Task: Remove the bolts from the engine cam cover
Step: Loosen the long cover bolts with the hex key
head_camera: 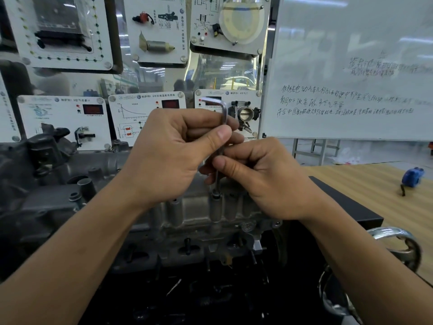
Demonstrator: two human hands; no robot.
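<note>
While the hex key (224, 113) is held upright, its upper shaft is pinched by the left hand (173, 156) and its lower shaft by the right hand (264, 181). Its tip is seated in a bolt (216, 194) on the cam cover (194, 209), just below the curled fingers.

Even indoor light, whiteboard (351, 66) glare, edges warped.

Hex key (224, 113): bright, smooth metal. Cam cover (196, 207): dull, rough cast metal. Table (375, 198), 3 o'clock: matt wood grain.
</note>
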